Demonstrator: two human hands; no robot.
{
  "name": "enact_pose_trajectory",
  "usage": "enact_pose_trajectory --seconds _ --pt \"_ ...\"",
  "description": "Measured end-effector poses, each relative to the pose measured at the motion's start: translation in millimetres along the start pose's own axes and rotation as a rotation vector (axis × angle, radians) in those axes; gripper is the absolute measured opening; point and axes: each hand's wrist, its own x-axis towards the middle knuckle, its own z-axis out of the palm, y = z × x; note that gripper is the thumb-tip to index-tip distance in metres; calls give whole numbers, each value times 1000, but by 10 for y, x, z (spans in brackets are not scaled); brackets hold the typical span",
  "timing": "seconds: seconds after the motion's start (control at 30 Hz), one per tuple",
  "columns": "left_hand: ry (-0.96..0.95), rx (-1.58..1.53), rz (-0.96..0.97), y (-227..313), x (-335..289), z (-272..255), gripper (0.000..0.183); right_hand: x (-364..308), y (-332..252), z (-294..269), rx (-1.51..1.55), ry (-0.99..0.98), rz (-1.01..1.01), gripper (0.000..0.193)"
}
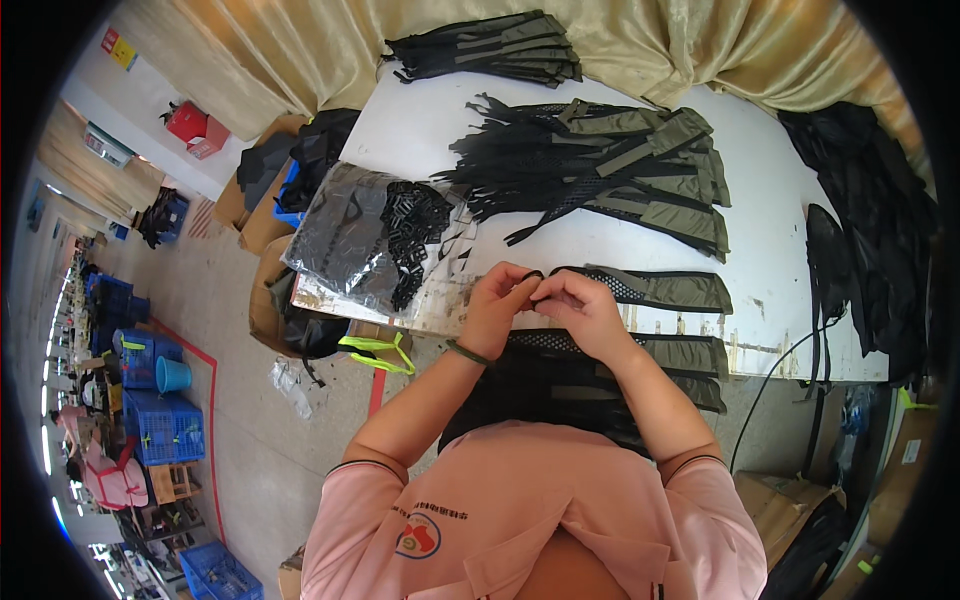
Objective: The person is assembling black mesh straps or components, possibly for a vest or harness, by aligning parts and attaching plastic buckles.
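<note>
My left hand and my right hand meet over the table's near edge, fingers pinched together. Between their fingertips is a black webbing end; any small part on it is too hidden to tell. From behind my right hand an olive and black mesh strap runs off to the right. More such straps hang over the near edge, below my right wrist and against my lap. Left of my hands, a heap of small black plastic buckles lies on a clear plastic bag.
A large fanned pile of straps covers the middle of the white table, with another bundle at the back. Black fabric pieces hang at the right. Cardboard boxes stand left; blue crates sit on the floor.
</note>
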Motion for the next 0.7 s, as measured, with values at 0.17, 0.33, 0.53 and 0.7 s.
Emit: enact_pose_trajectory --seconds 0.17,0.33,0.53,0.7 --pt "63 -23 50 -17 -12 6 7 1 157 -52 183 18 291 22" --pt "56 93 188 4 -51 41 6 24 114 8 257 123 337 25" --pt "-1 263 289 68 -128 84 10 14 135 -26 515 200 368 27" --pt "-240 272 394 -21 -108 -4 31 -26 109 -18 465 222 374 24"
